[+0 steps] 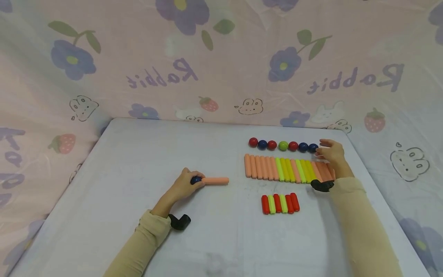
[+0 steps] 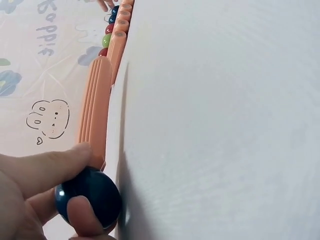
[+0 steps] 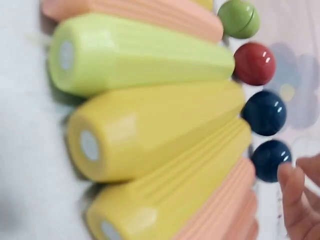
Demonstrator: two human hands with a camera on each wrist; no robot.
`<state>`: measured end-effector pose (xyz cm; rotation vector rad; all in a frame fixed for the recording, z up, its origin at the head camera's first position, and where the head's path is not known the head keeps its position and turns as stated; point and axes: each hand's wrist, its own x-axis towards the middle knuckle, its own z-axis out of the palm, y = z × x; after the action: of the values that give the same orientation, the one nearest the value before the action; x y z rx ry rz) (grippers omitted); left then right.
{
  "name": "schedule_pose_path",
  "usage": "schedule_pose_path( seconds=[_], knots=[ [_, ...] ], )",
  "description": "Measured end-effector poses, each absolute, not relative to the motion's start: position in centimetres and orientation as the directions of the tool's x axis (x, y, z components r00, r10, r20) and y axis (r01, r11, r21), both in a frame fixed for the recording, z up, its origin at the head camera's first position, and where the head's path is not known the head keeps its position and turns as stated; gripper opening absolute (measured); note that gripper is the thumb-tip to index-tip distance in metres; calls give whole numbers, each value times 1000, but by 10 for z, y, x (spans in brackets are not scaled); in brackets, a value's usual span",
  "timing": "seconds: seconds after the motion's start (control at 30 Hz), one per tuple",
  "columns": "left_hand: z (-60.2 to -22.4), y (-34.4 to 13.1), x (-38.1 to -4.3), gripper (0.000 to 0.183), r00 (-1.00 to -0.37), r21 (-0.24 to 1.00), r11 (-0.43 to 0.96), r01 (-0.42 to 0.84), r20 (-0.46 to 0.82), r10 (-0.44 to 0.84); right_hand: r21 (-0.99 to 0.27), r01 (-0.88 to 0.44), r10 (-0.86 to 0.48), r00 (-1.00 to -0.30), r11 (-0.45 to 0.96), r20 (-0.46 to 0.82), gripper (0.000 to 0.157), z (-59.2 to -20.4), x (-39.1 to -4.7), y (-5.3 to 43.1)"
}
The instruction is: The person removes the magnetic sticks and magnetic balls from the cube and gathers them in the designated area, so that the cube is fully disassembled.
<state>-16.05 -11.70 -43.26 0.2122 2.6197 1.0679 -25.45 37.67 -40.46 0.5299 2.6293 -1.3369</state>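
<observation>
My left hand (image 1: 187, 184) grips a dark blue ball (image 2: 90, 197) between thumb and fingers, low over the white table. An orange ribbed stick (image 1: 216, 181) lies end-on against that ball and points right, with the thumb tip at its near end in the left wrist view. My right hand (image 1: 331, 153) is at the right end of a row of balls, fingers apart. Its fingertips (image 3: 286, 172) are right at the edge of the last dark blue ball (image 3: 271, 160). The row also has red balls (image 1: 272, 145) and a green ball (image 1: 283, 146).
Below the balls lies a long row of orange, yellow and light green sticks (image 1: 288, 170), its right end partly behind my right wrist. Nearer me sits a short row of red and light green sticks (image 1: 280, 203). A patterned cloth (image 1: 221, 77) hangs behind the table (image 1: 155, 150).
</observation>
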Motion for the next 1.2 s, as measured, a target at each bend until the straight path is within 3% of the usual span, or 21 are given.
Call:
schedule_pose_path(
  seconds=[0.2, 0.4, 0.67, 1.0, 1.2],
  knots=[
    [-434, -116, -158, 24, -946, 719, 694, 36, -200, 256, -721, 393, 315, -915, 570, -250, 53, -396, -241, 361],
    [-434, -113, -154, 28, -946, 731, 679, 68, -170, 278, -685, 231, 127, -972, 691, -200, 52, -385, -209, 322],
    [-436, -107, -148, 18, -937, 750, 656, 89, -160, 310, -698, 27, -77, -990, 715, -117, 39, -391, -180, 262],
    [-437, -105, -144, 21, -929, 762, 641, 95, -164, 332, -756, -154, -267, -963, 636, -28, 29, -406, -152, 188],
    [-433, -107, -145, 23, -928, 762, 641, 89, -171, 332, -746, -310, -423, -905, 589, 42, 29, -410, -145, 142]
  ],
)
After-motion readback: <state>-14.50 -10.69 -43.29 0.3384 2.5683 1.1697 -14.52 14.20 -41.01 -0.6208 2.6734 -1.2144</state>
